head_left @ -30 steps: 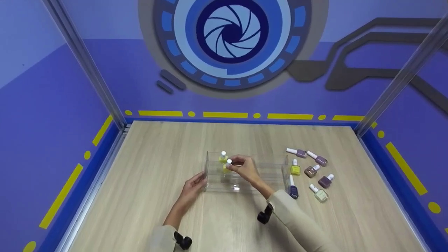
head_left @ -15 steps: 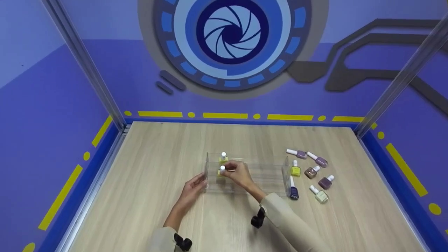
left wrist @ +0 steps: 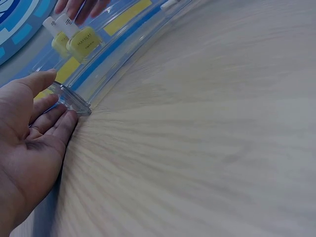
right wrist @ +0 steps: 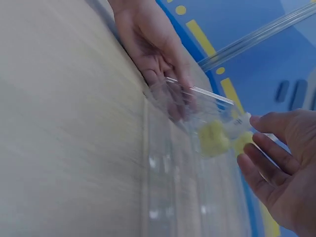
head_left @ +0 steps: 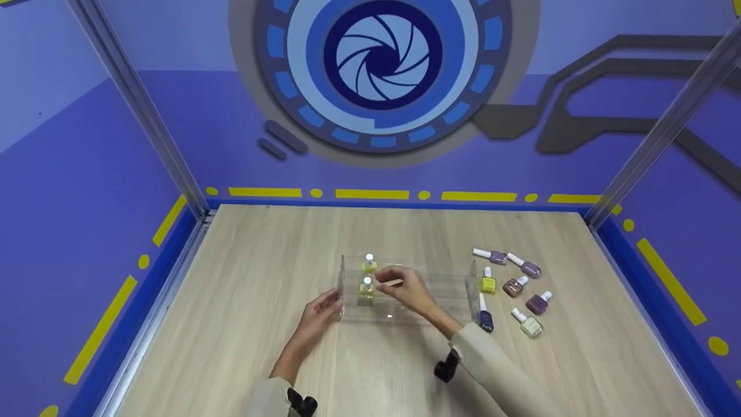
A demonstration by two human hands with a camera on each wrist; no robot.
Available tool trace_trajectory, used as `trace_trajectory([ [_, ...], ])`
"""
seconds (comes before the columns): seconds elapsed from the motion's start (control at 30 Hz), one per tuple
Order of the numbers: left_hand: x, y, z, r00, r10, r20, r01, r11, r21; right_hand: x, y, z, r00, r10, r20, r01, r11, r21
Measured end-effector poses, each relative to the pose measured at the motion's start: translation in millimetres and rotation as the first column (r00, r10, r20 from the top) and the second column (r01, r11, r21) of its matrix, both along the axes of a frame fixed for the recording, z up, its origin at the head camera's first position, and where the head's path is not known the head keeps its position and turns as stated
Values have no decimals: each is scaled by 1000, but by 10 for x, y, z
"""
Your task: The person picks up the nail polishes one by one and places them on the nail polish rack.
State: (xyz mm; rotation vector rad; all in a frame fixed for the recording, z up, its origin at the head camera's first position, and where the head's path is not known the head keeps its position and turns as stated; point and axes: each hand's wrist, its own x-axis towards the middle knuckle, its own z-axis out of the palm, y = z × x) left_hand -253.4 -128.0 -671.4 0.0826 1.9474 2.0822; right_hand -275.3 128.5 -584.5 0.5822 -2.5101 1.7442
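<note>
Loosely parted, empty right fingers [right wrist: 266, 165] sit beside the nearer yellow bottle [head_left: 367, 291]; relaxed left fingers [left wrist: 64, 127] touch the rack [head_left: 471, 295].

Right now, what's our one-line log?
left hand: touching clear rack; right hand: beside front yellow bottle; back yellow bottle: upright on rack; loose bottles: right of rack

Blue walls [head_left: 75, 197] enclose a wood-grain table [head_left: 260, 249]

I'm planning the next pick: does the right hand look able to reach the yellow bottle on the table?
Likely yes: the right hand appears empty, and the yellow bottle is uncovered, though the clear rack's end panel stands between them.
</note>
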Motion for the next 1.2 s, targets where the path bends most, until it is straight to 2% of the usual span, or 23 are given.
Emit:
trace_trajectory([
  [0.1,-9,-17,2,1000,-2,-1,2,1000,-17,-1,222,123,1000,-6,-14,6,1000,25],
  [0.2,-26,-33,0,1000,5,3,-5,999,-41,-32,511,239,998,-49,-27,50,998,43],
  [0.33,-46,-47,2,1000,21,16,-20,999,-47,-119,953,343,984,-179,-11,180,981,68],
  [0.43,-51,-59,7,1000,25,1,-25,999,-47,-200,1293,359,958,-285,28,282,956,82],
  [0.57,-52,-73,22,999,35,6,-34,999,-38,-288,1688,305,912,-395,106,387,918,92],
  [0.67,-46,-77,29,999,37,10,-37,998,-44,-312,1897,240,878,-454,150,436,889,137],
  [0.9,-38,-42,5,999,29,-16,-30,999,-44,-272,2150,9,815,-557,164,496,814,302],
  [1.0,-23,-20,-16,1000,16,-20,-17,999,-29,-262,2201,-102,795,-590,144,525,786,325],
  [1.1,-7,0,-36,1000,8,-20,-8,1000,-27,-251,2224,-189,787,-599,150,536,784,313],
  [1.2,7,15,-47,1000,4,-18,-5,999,-37,-237,2216,-248,791,-599,121,542,779,315],
])
